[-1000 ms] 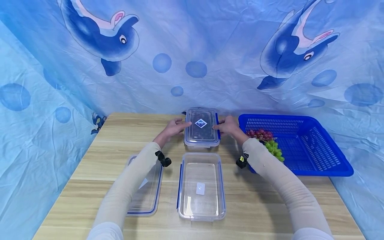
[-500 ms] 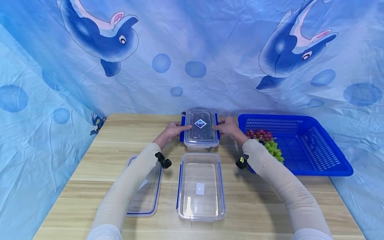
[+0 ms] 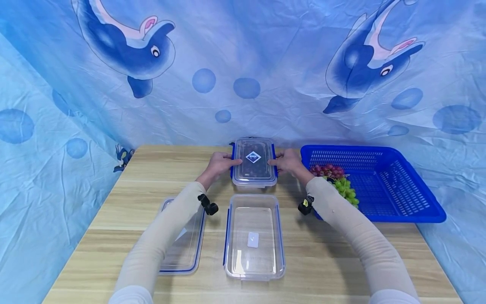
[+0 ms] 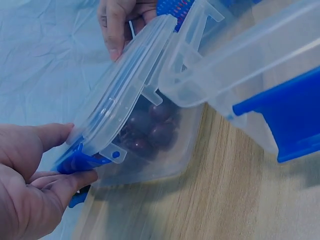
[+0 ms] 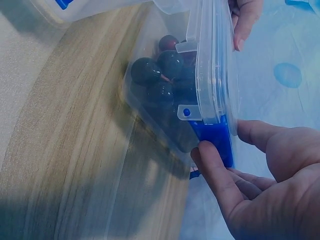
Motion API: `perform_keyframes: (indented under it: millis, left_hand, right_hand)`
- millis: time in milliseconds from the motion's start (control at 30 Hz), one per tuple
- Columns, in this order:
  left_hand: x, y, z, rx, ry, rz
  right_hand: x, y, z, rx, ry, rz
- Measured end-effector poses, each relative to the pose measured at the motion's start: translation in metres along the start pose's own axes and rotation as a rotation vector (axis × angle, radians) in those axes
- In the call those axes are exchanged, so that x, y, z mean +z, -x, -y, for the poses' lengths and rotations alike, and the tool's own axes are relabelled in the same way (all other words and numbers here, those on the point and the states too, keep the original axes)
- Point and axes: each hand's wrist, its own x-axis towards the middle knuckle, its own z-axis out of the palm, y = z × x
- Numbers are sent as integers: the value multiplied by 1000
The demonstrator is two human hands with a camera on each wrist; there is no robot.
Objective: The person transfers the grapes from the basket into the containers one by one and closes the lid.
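Observation:
A clear lidded food container [image 3: 253, 171] with a diamond label stands at the back middle of the table. Dark round grapes [image 4: 150, 132] show through its wall. My left hand [image 3: 219, 164] pinches its left side, thumb on the lid's edge and fingers against the blue latch [image 4: 82, 161]. On the opposite side my right hand [image 3: 289, 161] does likewise, thumb at the lid and fingertips on the other blue latch [image 5: 217, 140]. Both latches lie folded down along the container's sides.
A larger clear container [image 3: 253, 264], lidless, stands in front. Its blue-edged lid [image 3: 186, 249] lies to the left, partly under the left arm. At right a blue plastic basket [image 3: 421, 211] holds red grapes [image 3: 328, 170] and green grapes [image 3: 345, 189]. A printed curtain [image 3: 235, 50] hangs behind.
The left latch stuck outward half a second ago and now lies closer against the container, with my left fingers on it. My right hand has barely moved.

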Motion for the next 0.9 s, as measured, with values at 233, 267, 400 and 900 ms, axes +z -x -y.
perform_keyframes:
  millis: [233, 267, 400, 900]
  left_hand:
    - [2, 0, -4, 34, -38, -9]
    - [2, 0, -4, 40, -49, -15]
    - [3, 1, -5, 51, -78, -37]
    - [-1, 4, 0, 57, -55, 1]
  right_hand:
    - [0, 0, 1, 4, 0, -5]
    - [0, 0, 1, 3, 2, -4]
    - [0, 0, 2, 7, 1, 1]
    - [-1, 1, 3, 40, -56, 20]
